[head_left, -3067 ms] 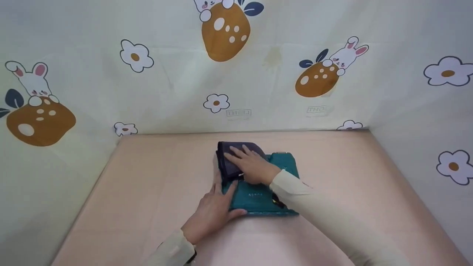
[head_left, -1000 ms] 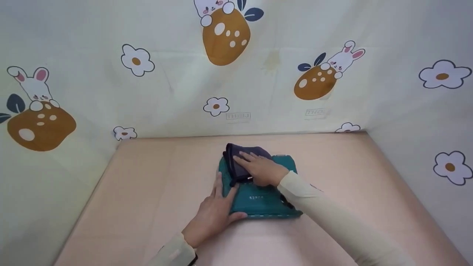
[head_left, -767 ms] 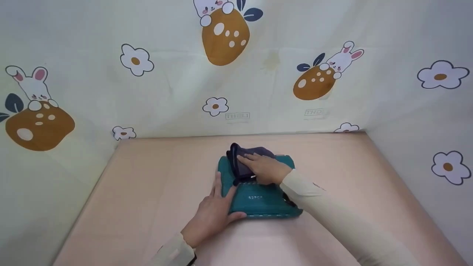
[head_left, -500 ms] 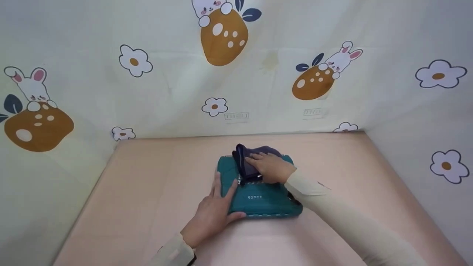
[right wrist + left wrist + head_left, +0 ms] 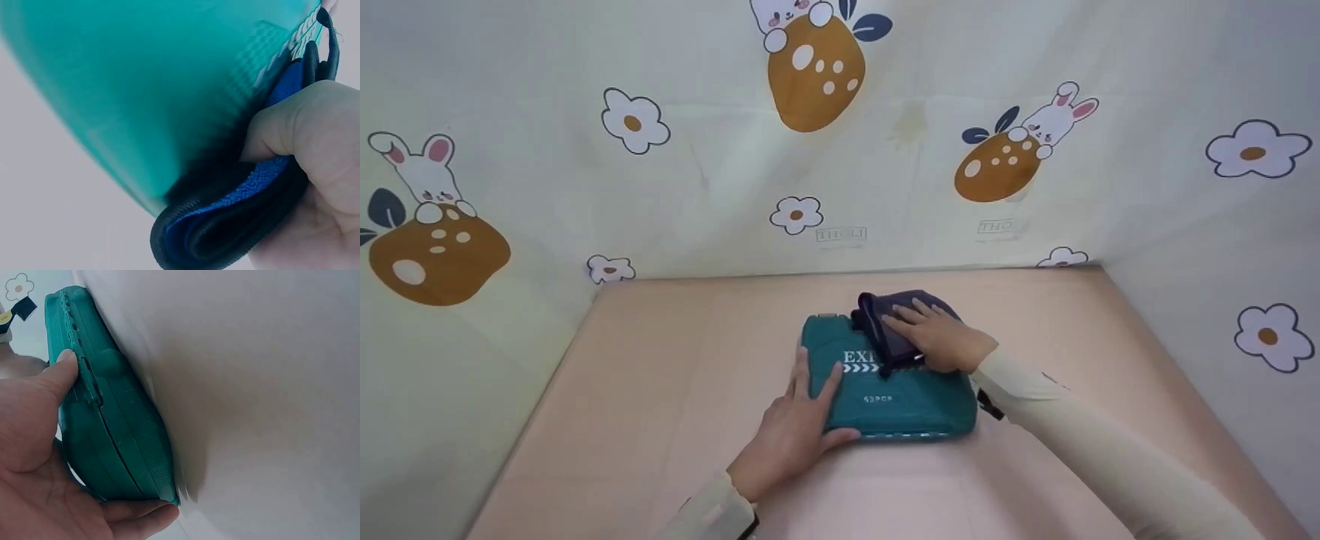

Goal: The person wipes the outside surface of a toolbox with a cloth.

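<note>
A green hard plastic case (image 5: pixel 900 412) with white lettering lies flat on the table. My left hand (image 5: pixel 791 431) is spread around its near left corner, thumb along the front edge and straight fingers against the left side; the left wrist view shows the thumb on the latch edge (image 5: pixel 84 377). On the case's far right part lies a folded dark cloth (image 5: pixel 885 330), with blue lining at its folds (image 5: pixel 264 177). My right hand (image 5: pixel 941 337) presses on it from above, and the right wrist view shows the thumb tucked against the fold, gripping it. The cloth hides part of the lettering.
The case stands near the middle of the pinkish tabletop (image 5: pixel 675 390). Behind and at both sides rise pale fabric walls (image 5: pixel 712 135) printed with rabbits, fruit and flowers. A black strap end hangs by the right sleeve (image 5: pixel 1027 382).
My right hand has slid the folded cloth rightward across the case, uncovering its left part and some white lettering. The left hand has stayed at the corner.
</note>
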Demonstrator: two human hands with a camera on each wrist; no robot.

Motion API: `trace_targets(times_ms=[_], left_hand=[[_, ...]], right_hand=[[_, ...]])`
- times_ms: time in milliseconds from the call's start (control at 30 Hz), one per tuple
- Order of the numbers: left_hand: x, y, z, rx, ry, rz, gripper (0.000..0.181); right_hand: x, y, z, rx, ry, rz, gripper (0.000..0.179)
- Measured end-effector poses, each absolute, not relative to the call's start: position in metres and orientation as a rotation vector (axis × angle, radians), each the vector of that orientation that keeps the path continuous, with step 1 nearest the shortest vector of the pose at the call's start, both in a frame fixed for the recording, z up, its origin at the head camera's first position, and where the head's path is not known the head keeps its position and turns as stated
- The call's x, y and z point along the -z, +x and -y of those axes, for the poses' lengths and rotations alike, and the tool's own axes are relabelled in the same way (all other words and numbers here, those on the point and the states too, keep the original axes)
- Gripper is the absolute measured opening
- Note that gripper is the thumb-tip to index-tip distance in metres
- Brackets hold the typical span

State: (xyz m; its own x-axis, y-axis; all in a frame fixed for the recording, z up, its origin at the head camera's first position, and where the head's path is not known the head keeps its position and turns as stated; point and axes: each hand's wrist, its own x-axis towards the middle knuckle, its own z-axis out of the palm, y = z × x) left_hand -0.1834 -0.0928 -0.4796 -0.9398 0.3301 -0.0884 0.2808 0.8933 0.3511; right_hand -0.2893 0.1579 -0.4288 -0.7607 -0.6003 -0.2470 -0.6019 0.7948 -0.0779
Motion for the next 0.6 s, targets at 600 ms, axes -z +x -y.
trace_targets(times_ms=[600], left_hand=[[0.478, -0.183, 0.096, -0.583, 0.483, -2.872, 0.098]], right_hand=[[0.437, -0.279, -0.182, 0.176, -0.912, -2.809, 0.081]])
